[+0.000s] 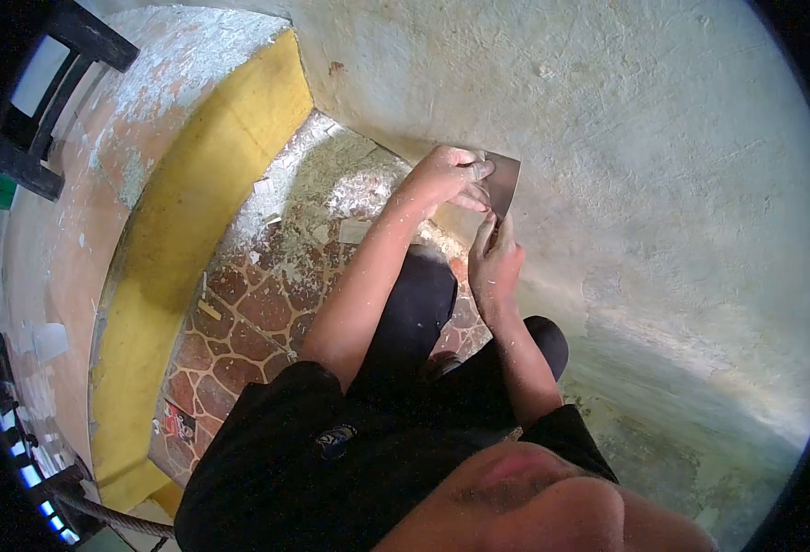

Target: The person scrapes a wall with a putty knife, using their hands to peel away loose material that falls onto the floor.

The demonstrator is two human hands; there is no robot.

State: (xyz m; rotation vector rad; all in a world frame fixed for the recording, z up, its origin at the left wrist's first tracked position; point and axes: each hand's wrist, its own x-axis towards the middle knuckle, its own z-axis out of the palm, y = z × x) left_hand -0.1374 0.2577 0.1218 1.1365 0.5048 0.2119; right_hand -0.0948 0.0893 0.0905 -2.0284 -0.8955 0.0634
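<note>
My left hand (448,178), dusted with pale powder, has its fingers closed on a thin brown-grey sheet (504,187) that looks like sandpaper. The sheet curves slightly and is held up close to the wall. From below, my right hand (496,262) pinches the sheet's lower edge between thumb and fingers. Part of the sheet is hidden behind the left fingers. Right beside both hands rises the rough, patchy pale wall (644,193).
White flakes and dust (368,193) cover the stone-patterned floor (235,368) in the corner. A curved yellow band (161,267) runs along the low wall at left, below a peeling ledge (170,83). A black frame (51,101) stands at upper left. My bent knees (423,290) are below my hands.
</note>
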